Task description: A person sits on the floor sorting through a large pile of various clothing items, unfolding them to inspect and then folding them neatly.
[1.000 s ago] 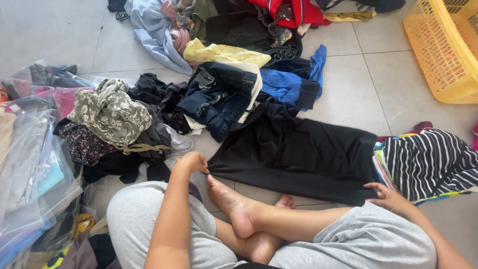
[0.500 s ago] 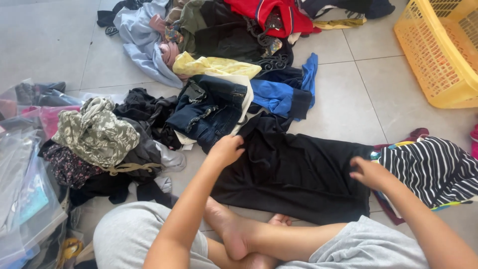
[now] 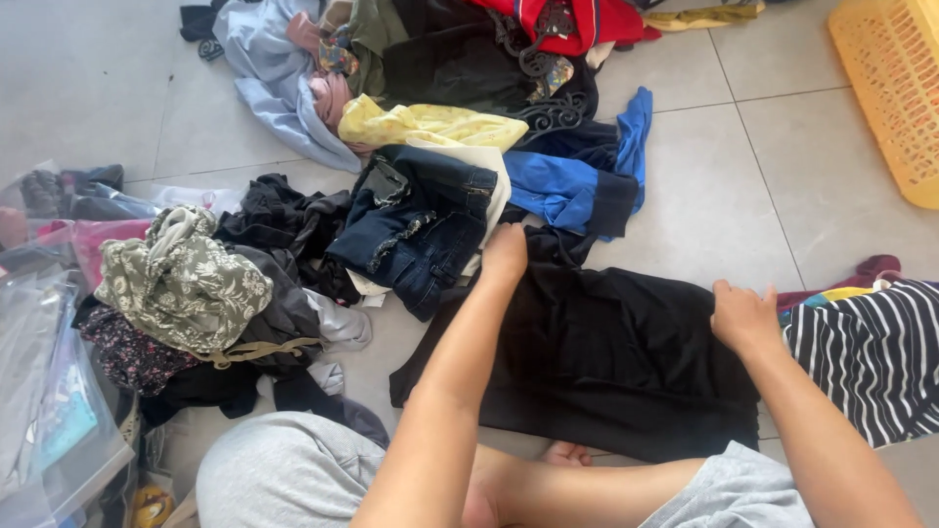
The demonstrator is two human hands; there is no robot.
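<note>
1. pressing down on a black garment (image 3: 606,362), the left hand (image 3: 505,254) lay at its far left corner with fingers curled over the cloth; whether any fabric was pinched under them could not be told.
2. the right hand (image 3: 743,315) rested at the garment's right edge, fingers bent and knuckles up, seemingly bunching a little cloth; a firm pinch could not be confirmed.
3. the two hands sat well apart at opposite ends, which judged from their placing served to keep the cloth flat and stretched on the tiled floor (image 3: 704,186).
4. the garment lay spread just in front of the person's crossed legs, in grey trousers (image 3: 284,469); its long axis ran left to right across the view, slightly lower toward the right, and no collar or waistband showed to tell which end was the top.
5. a black-and-white striped cloth (image 3: 871,362) touched the garment's right end, just beside the right hand.
6. dark blue denim (image 3: 421,220) lay just beside the left hand, with a blue piece (image 3: 577,181) beyond it.
7. farther out were a yellow piece (image 3: 421,122), a green patterned bundle (image 3: 181,284) on dark clothes, and clear plastic bags (image 3: 39,391) at the left.
8. a yellow basket (image 3: 890,88) stood well apart at the upper right.
</note>
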